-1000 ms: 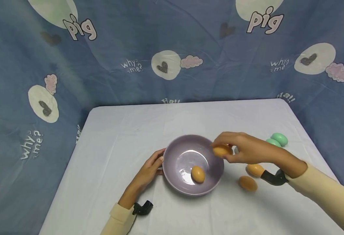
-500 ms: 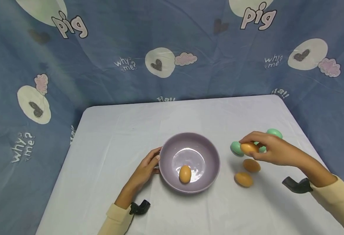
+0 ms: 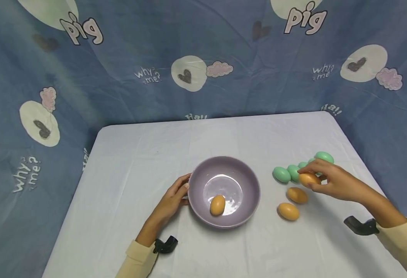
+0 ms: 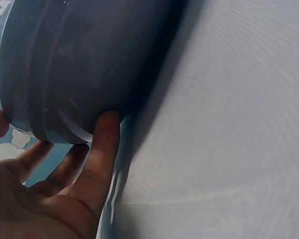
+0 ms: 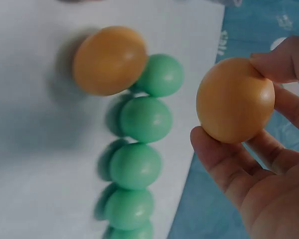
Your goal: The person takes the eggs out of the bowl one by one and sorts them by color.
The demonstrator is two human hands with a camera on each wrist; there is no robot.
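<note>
My left hand (image 3: 170, 200) rests against the outer left side of a round purple bowl (image 3: 198, 170). In the left wrist view its fingers (image 4: 105, 144) touch the bowl's outside wall, low by the cloth. One orange egg (image 3: 217, 205) lies inside the bowl, left of centre. To the right, my right hand (image 3: 335, 181) pinches another orange egg (image 3: 309, 180) between thumb and fingers, above the table. Beneath and behind it runs a row of several green eggs (image 3: 281, 174), partly hidden by the hand. Two more orange eggs (image 3: 297, 195) lie on the cloth, nearer me.
A white cloth (image 3: 137, 150) covers the table. Blue printed fabric (image 3: 127, 92) hangs along the back and both sides. Dark wrist mounts (image 3: 166, 244) sit at both sleeve cuffs.
My right hand has carried the pinched egg rightward, from the bowl's right rim to over the green row. The egg in the bowl has shifted left. My left hand stays at the bowl.
</note>
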